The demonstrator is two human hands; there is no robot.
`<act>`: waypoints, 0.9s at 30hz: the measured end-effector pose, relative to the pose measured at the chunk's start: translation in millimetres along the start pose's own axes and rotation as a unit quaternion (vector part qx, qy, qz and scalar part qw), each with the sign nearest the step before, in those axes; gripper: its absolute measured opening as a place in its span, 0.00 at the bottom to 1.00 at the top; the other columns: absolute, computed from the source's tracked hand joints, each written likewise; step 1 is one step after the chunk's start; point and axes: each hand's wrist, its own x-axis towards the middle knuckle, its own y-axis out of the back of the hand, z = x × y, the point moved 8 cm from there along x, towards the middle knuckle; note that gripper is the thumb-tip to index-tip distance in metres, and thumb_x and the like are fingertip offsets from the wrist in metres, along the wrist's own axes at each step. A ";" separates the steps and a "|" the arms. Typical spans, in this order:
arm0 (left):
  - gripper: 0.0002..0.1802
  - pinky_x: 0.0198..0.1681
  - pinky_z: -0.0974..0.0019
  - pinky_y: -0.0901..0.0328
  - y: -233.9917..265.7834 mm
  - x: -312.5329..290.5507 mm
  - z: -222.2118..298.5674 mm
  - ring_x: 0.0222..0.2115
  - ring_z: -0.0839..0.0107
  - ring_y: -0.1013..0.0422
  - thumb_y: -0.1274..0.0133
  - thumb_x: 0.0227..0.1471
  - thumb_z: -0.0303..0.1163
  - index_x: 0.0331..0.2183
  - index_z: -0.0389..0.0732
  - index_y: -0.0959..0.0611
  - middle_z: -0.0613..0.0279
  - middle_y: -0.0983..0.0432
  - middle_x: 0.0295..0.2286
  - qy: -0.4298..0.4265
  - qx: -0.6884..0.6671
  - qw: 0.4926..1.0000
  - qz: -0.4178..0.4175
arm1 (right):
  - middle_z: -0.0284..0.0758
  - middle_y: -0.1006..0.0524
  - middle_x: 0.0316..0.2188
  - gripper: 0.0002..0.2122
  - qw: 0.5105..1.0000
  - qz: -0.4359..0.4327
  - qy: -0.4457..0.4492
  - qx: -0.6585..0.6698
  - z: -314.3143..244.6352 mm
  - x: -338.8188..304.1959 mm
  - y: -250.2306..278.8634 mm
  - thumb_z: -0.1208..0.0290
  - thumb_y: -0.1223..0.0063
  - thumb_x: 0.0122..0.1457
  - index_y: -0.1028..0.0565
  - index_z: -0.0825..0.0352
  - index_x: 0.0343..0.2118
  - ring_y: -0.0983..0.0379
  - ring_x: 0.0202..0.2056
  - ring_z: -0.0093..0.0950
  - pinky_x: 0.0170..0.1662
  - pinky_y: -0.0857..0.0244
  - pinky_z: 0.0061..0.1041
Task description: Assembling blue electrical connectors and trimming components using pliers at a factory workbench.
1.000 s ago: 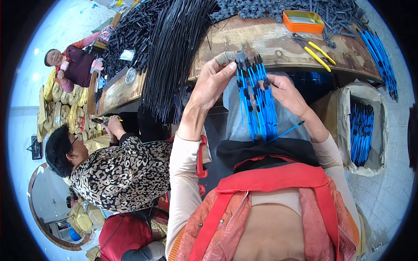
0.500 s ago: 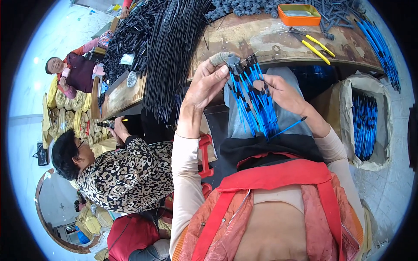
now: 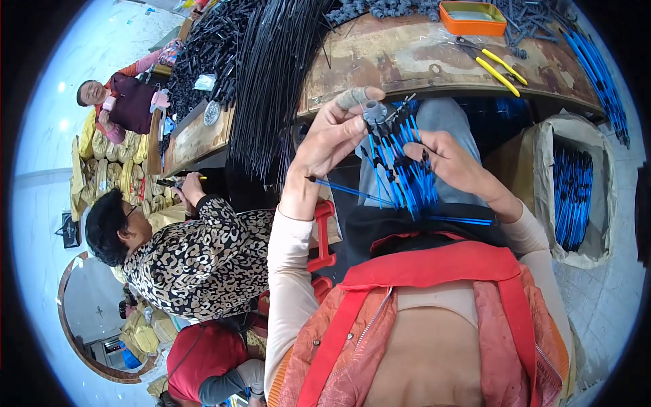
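Between the thumb and fingers of my left hand (image 3: pixel 332 132), one finger of which is wrapped in tape, sits a round grey plastic hub (image 3: pixel 375 112). From this hub hangs a bundle of thin blue rods (image 3: pixel 411 180) with black joints, spread over my lap. Thin metal wire ends stick out just right of the hub. My right hand (image 3: pixel 447 161) is closed at the right side of the bundle, its thumb and fingers pinching the rods near their black parts. Exactly which rods it grips is partly hidden.
Yellow-handled pliers (image 3: pixel 498 73) and an orange tin (image 3: pixel 472 26) lie on the worn wooden table (image 3: pixel 386 57). Long black rods (image 3: pixel 264 95) overhang its edge at left. A lined box (image 3: pixel 542 197) of blue rods stands at right. A co-worker in a patterned top (image 3: pixel 196 264) sits at left.
My left hand has turned the hub so that its round face shows, and it sits slightly lower. The blue rods have shifted, several now sticking out to the left and right.
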 end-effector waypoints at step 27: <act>0.14 0.35 0.76 0.33 -51.5 -84.0 35.6 0.32 0.84 0.29 0.41 0.54 0.31 0.39 0.30 0.19 0.63 0.19 0.29 -0.048 0.367 0.884 0.285 | 0.51 0.32 0.19 0.13 0.987 0.121 0.049 -0.099 -33.3 -16.6 -35.0 0.66 0.53 0.64 0.29 0.74 0.33 0.41 0.24 0.50 0.27 0.40 0.35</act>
